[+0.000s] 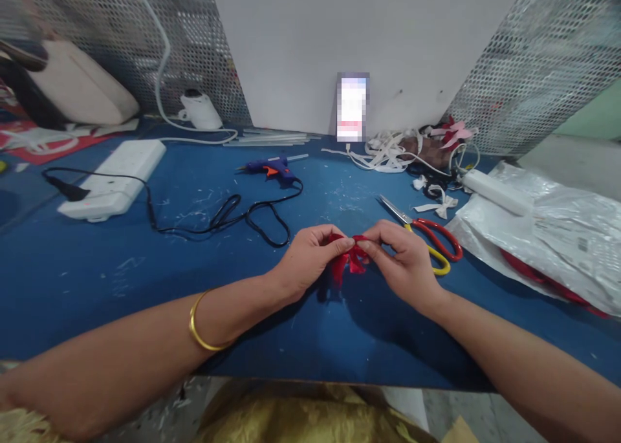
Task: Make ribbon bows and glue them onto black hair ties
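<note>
A small piece of red ribbon (347, 262) is pinched between both my hands over the middle of the blue table (97, 262). My left hand (310, 257) grips its left side with thumb and fingers closed. My right hand (403, 259) pinches its right side, fingers pressed together. Loose red ends hang down below my fingers. A gold bangle (200, 330) sits on my left forearm.
Red-and-yellow scissors (427, 236) lie just right of my hands. A blue glue gun (272, 167) with black cord (228, 216) lies behind, a white power strip (114, 178) far left. White ribbon scraps (388, 151), a white bow (439, 205) and plastic bags (543, 229) fill the right.
</note>
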Demonstrator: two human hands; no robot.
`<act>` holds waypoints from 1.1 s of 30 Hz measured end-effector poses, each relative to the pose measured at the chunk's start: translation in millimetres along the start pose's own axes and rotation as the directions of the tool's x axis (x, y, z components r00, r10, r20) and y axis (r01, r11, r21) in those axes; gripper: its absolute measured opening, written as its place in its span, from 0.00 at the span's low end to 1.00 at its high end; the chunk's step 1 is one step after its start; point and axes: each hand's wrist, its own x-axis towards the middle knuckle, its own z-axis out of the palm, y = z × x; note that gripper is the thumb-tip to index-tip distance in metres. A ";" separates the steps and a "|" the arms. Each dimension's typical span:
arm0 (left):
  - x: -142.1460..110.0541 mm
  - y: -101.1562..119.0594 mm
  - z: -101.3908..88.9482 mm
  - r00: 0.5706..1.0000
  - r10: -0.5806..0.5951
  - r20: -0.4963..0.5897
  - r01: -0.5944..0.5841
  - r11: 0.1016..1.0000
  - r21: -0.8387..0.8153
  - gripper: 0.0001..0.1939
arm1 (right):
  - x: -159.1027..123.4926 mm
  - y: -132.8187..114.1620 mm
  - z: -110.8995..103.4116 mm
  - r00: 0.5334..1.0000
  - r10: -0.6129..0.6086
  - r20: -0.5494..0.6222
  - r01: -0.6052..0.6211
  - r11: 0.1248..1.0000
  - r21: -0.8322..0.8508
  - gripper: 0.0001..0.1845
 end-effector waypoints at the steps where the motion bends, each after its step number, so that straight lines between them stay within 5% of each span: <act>1: -0.1 0.0 0.2 1.000 0.000 0.010 0.000 1.000 -0.003 0.11 | 0.3 0.7 0.3 0.998 0.069 0.009 -0.069 0.996 0.050 0.07; 5: 0.8 0.3 0.3 1.000 0.008 0.016 -0.008 1.000 -0.009 0.11 | 5.2 5.8 1.2 0.934 0.321 0.160 -0.357 0.868 0.346 0.09; 9: 4.4 -1.4 -2.2 0.998 -0.002 -0.060 0.001 1.000 -0.006 0.11 | 8.8 7.2 -1.3 0.931 0.329 0.156 -0.362 0.797 0.483 0.17; 21: 0.7 -0.5 -0.9 0.999 0.038 -0.010 -0.037 0.991 0.127 0.10 | 3.9 2.8 4.3 0.907 0.397 0.139 -0.417 0.804 0.424 0.09; 27: -1.3 0.6 1.0 0.999 0.030 -0.030 -0.026 0.992 0.123 0.10 | 0.7 -0.9 3.2 0.957 0.286 0.048 -0.288 0.924 0.251 0.08; 33: -1.4 2.6 -0.2 0.999 0.054 0.003 -0.054 0.989 0.137 0.11 | 1.6 -2.3 1.1 0.956 0.277 0.096 -0.293 0.904 0.313 0.09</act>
